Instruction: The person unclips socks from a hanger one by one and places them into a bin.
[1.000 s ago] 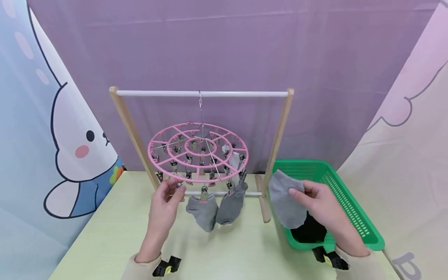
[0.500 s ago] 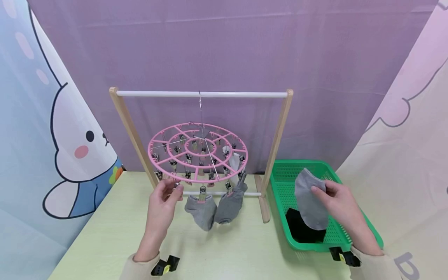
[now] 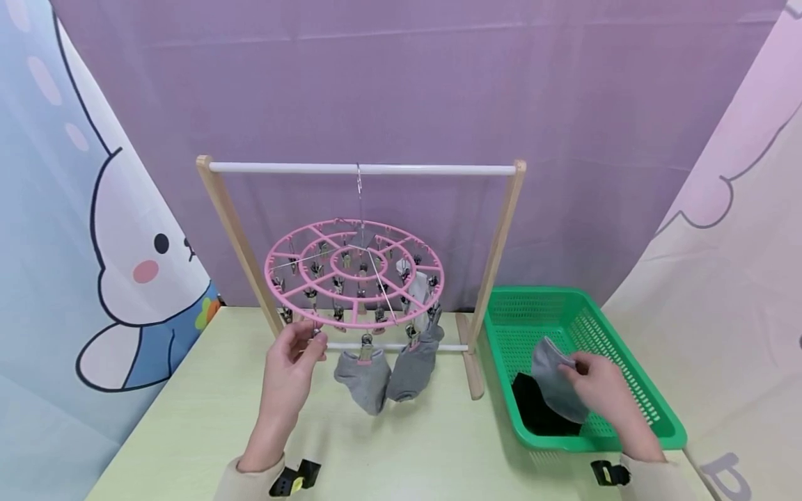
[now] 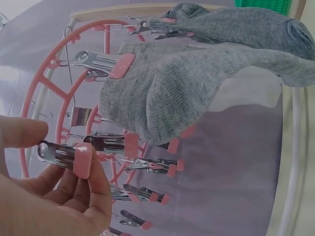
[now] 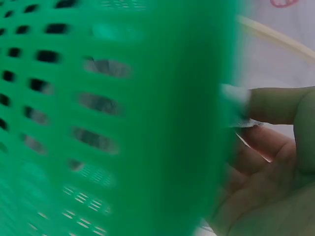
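Note:
My left hand (image 3: 291,365) holds a metal clip (image 4: 66,158) with pink tips at the front left edge of a round pink clip hanger (image 3: 360,325). In the left wrist view, the clip lies across the curled fingers, thumb beside its rear end. A light grey sock (image 3: 365,379) and a darker grey sock (image 3: 413,367) hang from neighbouring clips. My right hand (image 3: 604,393) pinches another grey sock (image 3: 554,379) by its edge, low inside the green basket (image 3: 626,341). Its lower part overlaps a black cloth (image 3: 539,410) there. In the right wrist view the basket wall hides most of this sock.
The hanger hooks onto the white bar (image 3: 282,168) of a wooden stand (image 3: 501,243). A white cloth piece (image 3: 418,289) hangs behind at the hanger's right. The basket stands right of the stand's foot (image 3: 473,376) on a pale table (image 3: 188,424).
My right hand has moved the grey sock rightward, away from the stand, and then down into the basket. My left hand stays at the clip with little movement.

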`<state>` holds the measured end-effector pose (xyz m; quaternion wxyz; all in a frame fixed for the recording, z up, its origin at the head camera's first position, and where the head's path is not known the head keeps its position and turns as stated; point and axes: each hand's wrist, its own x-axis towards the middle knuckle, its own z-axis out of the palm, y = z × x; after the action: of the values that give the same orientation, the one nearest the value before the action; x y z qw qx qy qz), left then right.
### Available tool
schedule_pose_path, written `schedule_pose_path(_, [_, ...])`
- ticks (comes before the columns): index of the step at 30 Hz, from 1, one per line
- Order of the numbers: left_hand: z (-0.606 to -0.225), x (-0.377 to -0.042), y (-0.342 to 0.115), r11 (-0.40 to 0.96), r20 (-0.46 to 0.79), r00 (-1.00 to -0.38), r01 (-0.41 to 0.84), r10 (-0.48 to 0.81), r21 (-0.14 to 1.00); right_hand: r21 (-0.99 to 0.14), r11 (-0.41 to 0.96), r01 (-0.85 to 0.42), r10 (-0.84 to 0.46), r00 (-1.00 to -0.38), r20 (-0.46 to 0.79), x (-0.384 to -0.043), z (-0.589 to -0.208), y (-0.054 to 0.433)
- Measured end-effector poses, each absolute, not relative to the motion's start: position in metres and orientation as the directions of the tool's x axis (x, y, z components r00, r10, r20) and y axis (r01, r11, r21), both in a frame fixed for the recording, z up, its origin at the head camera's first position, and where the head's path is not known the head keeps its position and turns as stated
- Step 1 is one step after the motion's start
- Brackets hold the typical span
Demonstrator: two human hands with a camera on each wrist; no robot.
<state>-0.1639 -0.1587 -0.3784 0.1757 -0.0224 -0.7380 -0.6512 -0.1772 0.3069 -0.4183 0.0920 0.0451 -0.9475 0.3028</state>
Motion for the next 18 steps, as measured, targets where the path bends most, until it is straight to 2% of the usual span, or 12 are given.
schedule_pose_path(9, [-0.378, -0.163, -0.159, 0.141, 0.294, -0.935, 0.27, -0.196, 0.952, -0.574, 0.813, -0.092, -0.049, -0.995, 0.089, -0.178, -0.424, 0.295])
schedule_pose_path(18, [-0.377, -0.164, -0.159, 0.138, 0.288, -0.936, 0.264, -0.203, 0.955, -0.636, 0.749, -0.186, -0.054, -0.974, 0.22, -0.172, -0.392, 0.252])
